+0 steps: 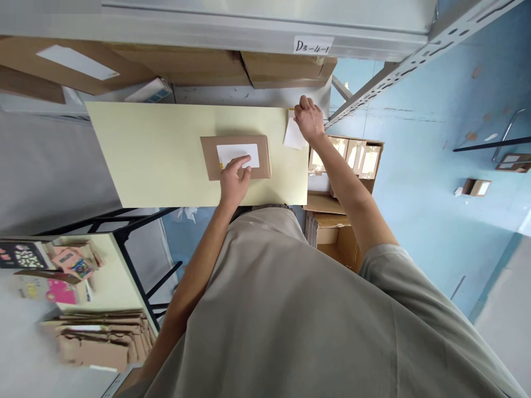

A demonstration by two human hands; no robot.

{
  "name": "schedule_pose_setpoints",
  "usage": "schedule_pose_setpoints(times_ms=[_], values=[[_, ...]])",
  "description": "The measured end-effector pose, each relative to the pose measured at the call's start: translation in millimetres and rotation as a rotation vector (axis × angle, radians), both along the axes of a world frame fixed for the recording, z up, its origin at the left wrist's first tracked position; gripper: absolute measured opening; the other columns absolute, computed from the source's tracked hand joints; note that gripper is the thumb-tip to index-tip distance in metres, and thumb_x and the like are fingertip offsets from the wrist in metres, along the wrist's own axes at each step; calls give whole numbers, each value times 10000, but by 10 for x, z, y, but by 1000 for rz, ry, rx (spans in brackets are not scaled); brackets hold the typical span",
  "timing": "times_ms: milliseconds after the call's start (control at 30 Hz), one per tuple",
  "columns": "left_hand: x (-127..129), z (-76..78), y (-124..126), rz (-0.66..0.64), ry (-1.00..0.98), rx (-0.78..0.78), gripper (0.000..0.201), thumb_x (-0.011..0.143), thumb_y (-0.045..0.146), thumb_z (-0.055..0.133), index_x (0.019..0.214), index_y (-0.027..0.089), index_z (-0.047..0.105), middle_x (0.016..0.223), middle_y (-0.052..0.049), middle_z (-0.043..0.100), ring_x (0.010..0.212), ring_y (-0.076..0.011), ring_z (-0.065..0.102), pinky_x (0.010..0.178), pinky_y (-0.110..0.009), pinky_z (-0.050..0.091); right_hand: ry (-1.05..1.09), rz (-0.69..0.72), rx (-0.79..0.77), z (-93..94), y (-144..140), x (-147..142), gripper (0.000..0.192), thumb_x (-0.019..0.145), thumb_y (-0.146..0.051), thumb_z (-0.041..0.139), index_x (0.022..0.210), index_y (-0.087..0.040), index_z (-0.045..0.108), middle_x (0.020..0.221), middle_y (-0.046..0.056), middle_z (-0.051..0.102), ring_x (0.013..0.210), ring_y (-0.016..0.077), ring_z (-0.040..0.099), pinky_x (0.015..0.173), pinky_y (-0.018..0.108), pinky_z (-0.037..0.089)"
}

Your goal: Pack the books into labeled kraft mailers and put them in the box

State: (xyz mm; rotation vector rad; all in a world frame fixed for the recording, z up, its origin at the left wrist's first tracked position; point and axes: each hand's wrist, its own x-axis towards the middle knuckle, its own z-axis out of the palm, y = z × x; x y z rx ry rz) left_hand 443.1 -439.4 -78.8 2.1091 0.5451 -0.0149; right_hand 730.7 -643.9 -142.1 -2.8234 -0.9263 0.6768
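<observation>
A closed brown cardboard box (211, 160) lies flat on the pale yellow tabletop (153, 155). On its top is a white label (232, 152) with a small yellow mark at one corner. My left hand (235, 179) rests on the near side of this box, fingers and thumb apart, the fingertips over the label. At the table's right end, my right hand (309, 117) is closed with curled fingers at the edge of a white paper label (293, 134). The hand hides part of that paper and the fingertips. A yellow mark shows on its upper end.
Behind the table, a metal shelf (249, 27) tagged D3-4-1 holds large cartons (286, 69). Open cartons (340, 243) stand at the right, one with small boxes (354, 155). To the left, a side table (112, 276) carries books and flattened cardboard (103, 348).
</observation>
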Motion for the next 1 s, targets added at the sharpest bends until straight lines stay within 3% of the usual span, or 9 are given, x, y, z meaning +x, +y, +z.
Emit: schedule_pose_setpoints(times_ms=[100, 233, 367, 467, 567, 700, 833, 900, 1000], values=[[33, 7, -56, -18, -9, -8, 374, 1055, 235, 665, 1381, 253, 846, 1472, -95, 846, 1435, -297, 774, 1316, -483, 599, -45, 34, 20, 12, -126, -103, 614, 1236, -383, 268, 1518, -160, 766, 1639, 221, 645, 1545, 458, 579, 1287, 656, 583], [128, 8, -142, -54, -16, -26, 370, 1048, 231, 664, 1363, 253, 856, 1441, -87, 857, 1392, -300, 788, 1298, -478, 612, -60, 61, 74, 80, -296, -306, 696, 1248, -469, 207, 1613, -141, 700, 1581, 232, 665, 1535, 505, 589, 1259, 755, 563], [229, 6, -246, -99, -18, -39, 364, 1049, 222, 667, 1352, 262, 865, 1437, -81, 861, 1358, -307, 796, 1274, -486, 630, -79, 6, 109, 258, -426, -436, 717, 1249, -379, 124, 1667, -164, 665, 1556, 215, 689, 1507, 470, 630, 1266, 722, 554], [283, 12, -332, -143, -24, -44, 375, 1050, 202, 654, 1356, 254, 864, 1439, -82, 862, 1365, -305, 793, 1276, -485, 632, -97, -15, 136, 395, -512, -488, 681, 1244, -322, 154, 1767, -177, 565, 1563, 216, 702, 1503, 464, 639, 1270, 710, 544], [362, -15, -407, -177, -26, -53, 408, 1042, 203, 675, 1411, 245, 842, 1496, -99, 844, 1430, -325, 776, 1312, -508, 611, -96, -1, 161, 486, -615, -606, 639, 1253, -448, 270, 1810, -235, 499, 1595, 207, 694, 1562, 498, 589, 1291, 756, 509], [621, -211, -499, -222, -28, -136, 573, 1063, 207, 688, 1633, 267, 699, 1661, -109, 756, 1548, -332, 721, 1383, -544, 549, -39, 6, 160, 575, -759, -973, 608, 1242, -517, 356, 1786, -304, 524, 1631, 185, 680, 1583, 502, 565, 1290, 750, 502], [1027, -537, -630, -341, -1, -186, 650, 1056, 207, 717, 1698, 181, 622, 1695, -193, 714, 1606, -385, 678, 1433, -556, 482, 42, 40, 82, 609, -817, -1444, 533, 1241, -357, 335, 1669, -308, 650, 1569, 188, 721, 1487, 439, 628, 1212, 649, 567], [1213, -642, -713, -430, 86, -123, 714, 1002, 166, 743, 1699, 93, 610, 1673, -270, 707, 1602, -442, 673, 1422, -573, 483, 63, 68, 37, 574, -797, -1633, 528, 1235, -269, 312, 1572, -293, 718, 1540, 195, 735, 1435, 408, 645, 1162, 591, 580], [1399, -655, -824, -611, 372, 87, 824, 957, 80, 704, 1760, 15, 528, 1698, -331, 661, 1618, -462, 655, 1393, -547, 502, 57, 89, 4, 462, -720, -1817, 490, 1219, -159, 335, 1442, -216, 768, 1480, 227, 748, 1348, 385, 653, 1085, 525, 554]])
